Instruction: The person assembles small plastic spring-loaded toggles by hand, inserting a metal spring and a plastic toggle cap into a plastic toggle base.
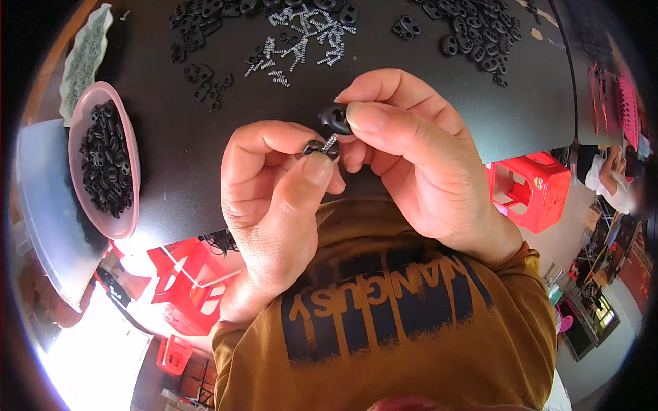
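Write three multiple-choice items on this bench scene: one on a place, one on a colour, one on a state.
1. Where does the pink bowl of black parts sit?
A. At the table's left edge
B. At the table's right edge
C. On the red stool

2. What colour is the pile of small springs?
A. Red
B. Silvery
C. Green

3. What is the right hand doing?
A. Lying flat on the table
B. Reaching into the bowl
C. Pinching a black plastic piece

Answers: 1 A, the bowl stands left of the hands on the dark table. 2 B, the coils look pale metal. 3 C, thumb and fingers close on the piece, beside the left hand.
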`<state>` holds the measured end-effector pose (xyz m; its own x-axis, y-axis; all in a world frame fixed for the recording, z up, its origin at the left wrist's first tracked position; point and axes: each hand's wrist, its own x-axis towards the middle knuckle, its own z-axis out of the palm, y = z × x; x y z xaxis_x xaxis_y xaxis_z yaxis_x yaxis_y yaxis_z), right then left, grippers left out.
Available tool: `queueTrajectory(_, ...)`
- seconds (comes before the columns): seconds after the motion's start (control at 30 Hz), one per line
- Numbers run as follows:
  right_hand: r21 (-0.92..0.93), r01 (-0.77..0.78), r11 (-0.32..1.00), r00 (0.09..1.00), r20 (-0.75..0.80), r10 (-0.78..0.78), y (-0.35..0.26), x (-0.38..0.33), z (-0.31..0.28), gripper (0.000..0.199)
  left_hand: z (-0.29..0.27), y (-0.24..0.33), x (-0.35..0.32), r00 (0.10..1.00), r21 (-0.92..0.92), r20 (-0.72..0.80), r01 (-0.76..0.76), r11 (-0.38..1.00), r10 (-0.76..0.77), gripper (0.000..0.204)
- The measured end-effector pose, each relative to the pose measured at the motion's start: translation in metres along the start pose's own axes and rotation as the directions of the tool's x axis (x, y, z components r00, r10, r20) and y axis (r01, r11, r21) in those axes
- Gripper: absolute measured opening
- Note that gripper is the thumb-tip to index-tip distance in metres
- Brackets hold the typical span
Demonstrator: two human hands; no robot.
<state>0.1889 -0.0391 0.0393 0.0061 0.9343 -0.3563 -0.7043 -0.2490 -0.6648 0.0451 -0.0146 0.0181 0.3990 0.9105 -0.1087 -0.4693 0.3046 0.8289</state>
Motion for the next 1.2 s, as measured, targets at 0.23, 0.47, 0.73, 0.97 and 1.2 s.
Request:
queueTrajectory(0.23, -0.006, 0.015, 1.000, 1.000, 0.018, -0.015, 0.003, -0.001, 0.000, 0.015, 0.004, 0.001, -0.001, 0.999, 0.041, -0.039, 0.031, 0.999, -0.029, 0.017)
queueTrajectory(0.47, -0.290, 0.415, 0.863, 0.910, 0.138, -0.391, 0.012, -0.003, -0.009, 0.018, 0.005, 0.003, -0.003, 0.999, 0.013, -0.044, 0.023, 1.000, -0.022, 0.018)
queueTrajectory(0.73, -0.614, 0.721, 0.323, 0.668, 0.488, -0.562, 0.010, 0.003, -0.018, 0.021, 0.005, 0.003, -0.002, 0.998, -0.020, -0.017, 0.064, 0.998, -0.064, 0.018)
queueTrajectory(0.97, -0.525, 0.549, 0.650, 0.836, 0.325, -0.443, 0.010, 0.000, -0.016, 0.020, 0.007, 0.003, -0.001, 1.000, 0.043, 0.001, 0.031, 0.999, -0.031, 0.028)
queueTrajectory(1.2, -0.595, 0.615, 0.518, 0.788, 0.445, -0.425, 0.004, 0.002, -0.021, 0.029, 0.000, -0.001, -0.001, 0.987, 0.207, 0.121, -0.126, 0.970, 0.102, 0.037)
